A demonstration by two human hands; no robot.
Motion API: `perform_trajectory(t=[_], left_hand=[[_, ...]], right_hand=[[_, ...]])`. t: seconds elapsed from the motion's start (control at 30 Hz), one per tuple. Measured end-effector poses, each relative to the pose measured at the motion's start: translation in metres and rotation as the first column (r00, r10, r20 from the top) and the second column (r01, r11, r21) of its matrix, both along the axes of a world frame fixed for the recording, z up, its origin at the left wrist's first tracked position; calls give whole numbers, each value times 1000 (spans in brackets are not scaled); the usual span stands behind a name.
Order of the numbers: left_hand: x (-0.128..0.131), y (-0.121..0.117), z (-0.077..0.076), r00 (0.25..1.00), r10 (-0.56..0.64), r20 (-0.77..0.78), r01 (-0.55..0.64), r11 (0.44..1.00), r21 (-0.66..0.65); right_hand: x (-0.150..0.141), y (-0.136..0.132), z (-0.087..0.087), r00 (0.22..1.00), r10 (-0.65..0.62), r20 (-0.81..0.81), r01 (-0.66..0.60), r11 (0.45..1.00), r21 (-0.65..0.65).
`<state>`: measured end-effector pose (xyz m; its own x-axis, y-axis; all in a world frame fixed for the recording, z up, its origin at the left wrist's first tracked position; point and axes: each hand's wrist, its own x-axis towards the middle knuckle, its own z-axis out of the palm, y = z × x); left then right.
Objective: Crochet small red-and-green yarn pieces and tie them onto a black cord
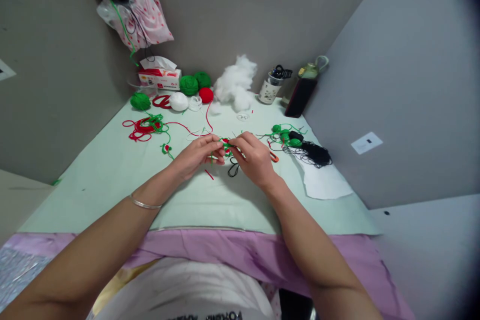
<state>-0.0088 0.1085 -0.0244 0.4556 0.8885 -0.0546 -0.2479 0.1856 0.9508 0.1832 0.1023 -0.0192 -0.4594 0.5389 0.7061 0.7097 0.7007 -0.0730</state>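
Observation:
Between my two hands, just above the table, is a small red and green yarn piece [226,143]. My left hand [204,151] pinches its left side, with a bit of green yarn trailing below the fingers. On its right side, my right hand [252,152] has thumb and fingers closed against it; whether a hook or needle is in that grip I cannot make out. A loop of black cord [233,167] lies beneath my right hand. Left of my hands rests another small red and green piece [167,149] with a green tail.
Tangled red yarn [144,127] lies at left. Behind stand a tissue box [160,80], green yarn balls [188,85], white stuffing [236,82], a pen cup [269,90] and a dark bottle [301,92]. At right are black yarn [318,154] and white paper [324,182]. Walls enclose the table.

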Motion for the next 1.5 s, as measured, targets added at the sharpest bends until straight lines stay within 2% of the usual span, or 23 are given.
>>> perform_trajectory(t=[0.1,0.17,0.4,0.57,0.7,0.9,1.1,1.33,1.5], left_hand=[[0,1,0,1000,16,20,-15,1000,-26],[0,1,0,999,16,30,-15,999,-30],[-1,1,4,982,180,66,-178,983,-37],[1,-1,7,967,254,12,-254,967,-9],[1,-1,6,967,256,4,-256,967,14],[0,-1,6,969,248,6,-248,969,18],[0,-1,5,969,248,13,-248,969,15],[1,-1,6,972,233,25,-233,972,10],[-2,1,4,986,134,99,-129,990,-56]], right_hand=[[0,0,0,1000,14,15,-15,999,38],[-1,0,1,1000,29,11,-29,999,17],[1,-4,5,974,73,-214,-126,962,-244],[-1,-7,6,961,-4,-277,-95,935,-343],[-5,-9,8,968,2,-252,-71,962,-265],[-3,-8,5,986,-122,-117,100,979,-178],[-2,-6,3,991,-123,-59,116,987,-115],[-1,-8,5,992,-105,-73,91,981,-174],[2,-7,9,959,-53,-278,-57,926,-373]])
